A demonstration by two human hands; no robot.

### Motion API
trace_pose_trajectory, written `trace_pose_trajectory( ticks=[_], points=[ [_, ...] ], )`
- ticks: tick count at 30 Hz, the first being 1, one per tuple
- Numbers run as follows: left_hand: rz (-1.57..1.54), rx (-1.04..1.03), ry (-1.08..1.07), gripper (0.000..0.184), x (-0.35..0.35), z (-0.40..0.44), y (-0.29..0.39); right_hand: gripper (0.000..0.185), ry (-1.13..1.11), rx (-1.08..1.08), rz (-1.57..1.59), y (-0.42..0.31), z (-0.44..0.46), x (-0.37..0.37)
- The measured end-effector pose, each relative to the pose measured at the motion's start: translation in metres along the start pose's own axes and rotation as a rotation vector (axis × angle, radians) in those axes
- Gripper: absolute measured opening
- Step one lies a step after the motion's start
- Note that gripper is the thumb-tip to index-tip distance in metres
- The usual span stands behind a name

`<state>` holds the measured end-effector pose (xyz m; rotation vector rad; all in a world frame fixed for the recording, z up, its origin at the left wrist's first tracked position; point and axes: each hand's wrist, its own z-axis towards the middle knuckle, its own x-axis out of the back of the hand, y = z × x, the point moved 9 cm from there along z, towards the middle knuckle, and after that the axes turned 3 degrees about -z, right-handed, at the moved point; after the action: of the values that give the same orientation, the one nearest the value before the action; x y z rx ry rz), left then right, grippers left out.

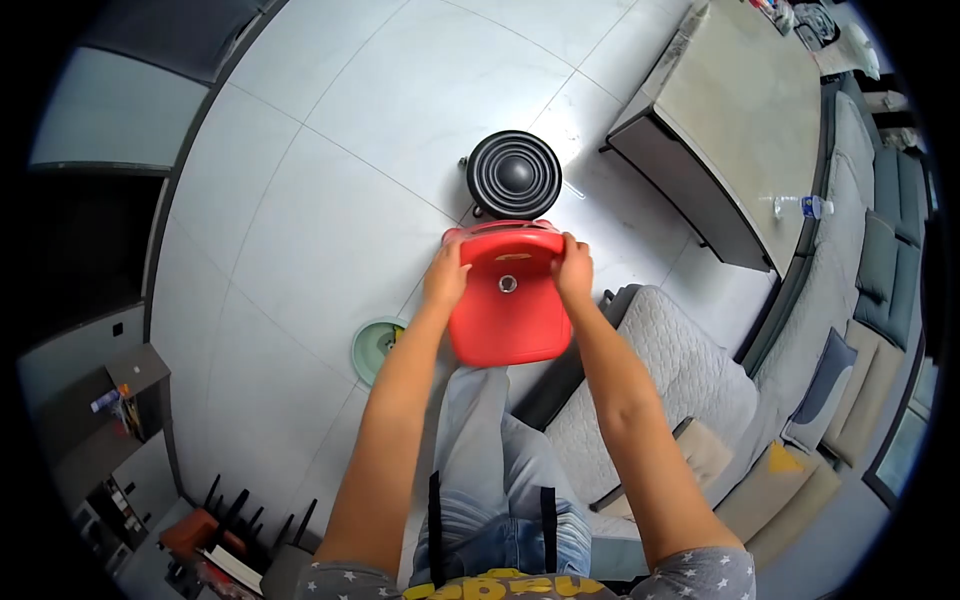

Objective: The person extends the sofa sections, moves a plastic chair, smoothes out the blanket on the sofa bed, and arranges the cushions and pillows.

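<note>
A red plastic chair or stool (510, 325) with a round metal piece in its middle is held in front of my legs. My left hand (446, 272) is closed on its upper left edge, and my right hand (573, 270) grips the upper right edge. Just beyond the red chair, a round black ridged stool (514, 175) stands on the floor. To the left of my left forearm lies a green basin (376, 350) with something yellow at its rim, partly hidden by the arm.
A long table (740, 110) with a plastic bottle (802, 207) stands at the right, beside a grey sofa (690, 370) with cushions. Dark cabinets and a shelf (90, 430) line the left. Black chair legs show at the lower left.
</note>
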<state>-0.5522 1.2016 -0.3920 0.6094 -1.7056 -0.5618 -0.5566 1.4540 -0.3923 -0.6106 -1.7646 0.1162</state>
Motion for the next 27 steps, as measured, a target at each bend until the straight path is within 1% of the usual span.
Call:
trace_pose_trajectory(
  ticks=[1, 2, 4, 6, 8, 9, 10, 11, 12, 13, 14, 16, 18, 19, 20, 21, 23, 24, 25, 26, 27],
  points=[
    [-0.011, 0.034, 0.012, 0.048, 0.015, -0.007, -0.016, 0.060, 0.000, 0.096, 0.008, -0.021, 0.002, -0.007],
    [-0.022, 0.065, 0.025, 0.045, 0.028, -0.013, -0.031, 0.057, 0.054, 0.189, 0.051, -0.036, 0.006, -0.021],
    [0.003, 0.168, 0.055, 0.043, 0.057, -0.026, -0.057, 0.056, 0.034, 0.276, 0.110, -0.071, 0.006, -0.037],
    [0.043, 0.262, 0.077, 0.042, 0.077, -0.034, -0.089, 0.054, -0.080, 0.284, 0.122, -0.105, 0.005, -0.051],
    [0.070, 0.286, 0.150, 0.040, 0.099, -0.041, -0.114, 0.050, -0.110, 0.354, 0.113, -0.140, 0.008, -0.069],
    [0.082, 0.369, 0.131, 0.040, 0.105, -0.047, -0.129, 0.048, -0.114, 0.385, 0.122, -0.158, 0.008, -0.075],
    [0.085, 0.379, 0.128, 0.040, 0.110, -0.049, -0.129, 0.046, -0.120, 0.416, 0.133, -0.175, 0.005, -0.080],
    [0.175, 0.412, 0.184, 0.040, 0.122, -0.053, -0.129, 0.046, -0.132, 0.419, 0.136, -0.189, 0.001, -0.088],
    [0.266, 0.445, 0.242, 0.041, 0.133, -0.058, -0.129, 0.041, -0.122, 0.476, 0.176, -0.208, -0.005, -0.091],
    [0.273, 0.370, 0.286, 0.051, 0.133, -0.058, -0.127, 0.037, -0.109, 0.539, 0.219, -0.225, -0.007, -0.092],
    [0.281, 0.382, 0.302, 0.051, 0.140, -0.055, -0.119, 0.037, -0.115, 0.558, 0.229, -0.235, -0.008, -0.099],
    [0.430, 0.216, 0.316, 0.061, 0.142, -0.046, -0.078, 0.043, -0.205, 0.641, 0.364, -0.247, -0.020, -0.108],
    [0.501, 0.115, 0.243, 0.066, 0.129, -0.034, -0.060, 0.046, -0.214, 0.634, 0.366, -0.237, -0.034, -0.099],
    [0.511, 0.173, 0.187, 0.063, 0.123, -0.030, -0.057, 0.049, -0.220, 0.616, 0.376, -0.227, -0.044, -0.092],
    [0.512, 0.167, 0.193, 0.063, 0.122, -0.027, -0.050, 0.052, -0.233, 0.593, 0.407, -0.213, -0.051, -0.083],
    [0.502, 0.260, 0.186, 0.061, 0.119, -0.026, -0.051, 0.054, -0.244, 0.565, 0.439, -0.192, -0.058, -0.073],
    [0.480, 0.434, 0.131, 0.057, 0.121, -0.022, -0.043, 0.052, -0.213, 0.434, 0.396, -0.125, -0.069, -0.060],
    [0.478, 0.399, 0.126, 0.057, 0.118, -0.017, -0.032, 0.049, -0.246, 0.250, 0.466, -0.088, -0.073, -0.044],
    [0.456, 0.434, 0.101, 0.055, 0.112, -0.016, -0.030, 0.046, -0.273, 0.060, 0.539, -0.049, -0.081, -0.027],
    [0.436, 0.460, 0.076, 0.053, 0.104, -0.012, -0.020, 0.044, -0.246, -0.039, 0.560, -0.011, -0.088, -0.008],
    [0.417, 0.353, 0.048, 0.045, 0.094, -0.005, 0.007, 0.043, -0.214, -0.139, 0.588, 0.027, -0.094, 0.008]
  ],
)
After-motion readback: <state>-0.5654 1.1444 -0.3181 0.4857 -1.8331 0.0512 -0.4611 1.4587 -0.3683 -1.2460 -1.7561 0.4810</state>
